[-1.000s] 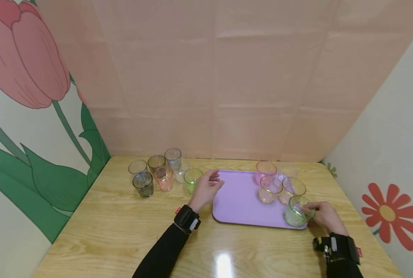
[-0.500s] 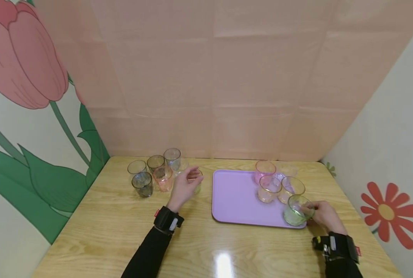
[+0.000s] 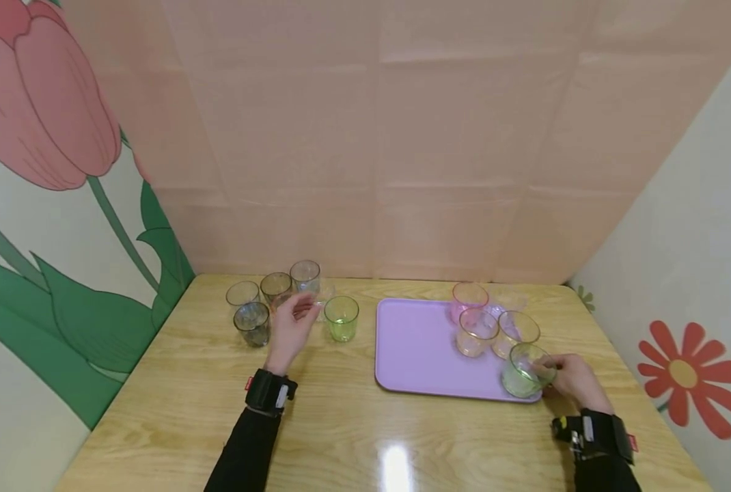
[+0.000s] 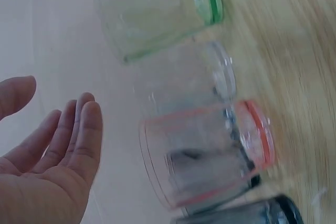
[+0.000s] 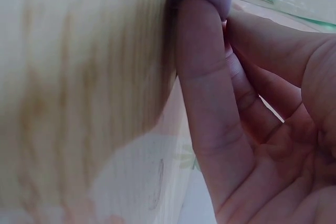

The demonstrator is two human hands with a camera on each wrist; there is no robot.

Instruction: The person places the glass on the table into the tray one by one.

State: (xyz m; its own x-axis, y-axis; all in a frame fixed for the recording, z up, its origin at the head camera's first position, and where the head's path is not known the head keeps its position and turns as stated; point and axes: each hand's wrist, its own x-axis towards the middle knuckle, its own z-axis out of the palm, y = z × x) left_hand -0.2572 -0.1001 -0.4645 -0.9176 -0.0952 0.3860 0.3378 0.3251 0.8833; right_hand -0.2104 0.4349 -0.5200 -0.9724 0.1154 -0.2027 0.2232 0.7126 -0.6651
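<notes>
Purple tray, flat on the tabletop, was best held still, its left half giving open room and its right side crowded with glasses. The right grip pinched its near right rim, beside a pale green glass. Left of the tray, the left grip hung loose-fingered, touching nothing, near an orange glass; an even hold and straight lift seemed wise, sparing the clear glass close by.

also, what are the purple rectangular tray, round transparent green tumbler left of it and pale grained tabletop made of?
Tray: probably matte plastic; even colour, rounded corners.
Green tumbler: glossy glass or plastic; clear walls fit both.
Tabletop: wood or laminate, glossy; grain, bright reflection.
</notes>
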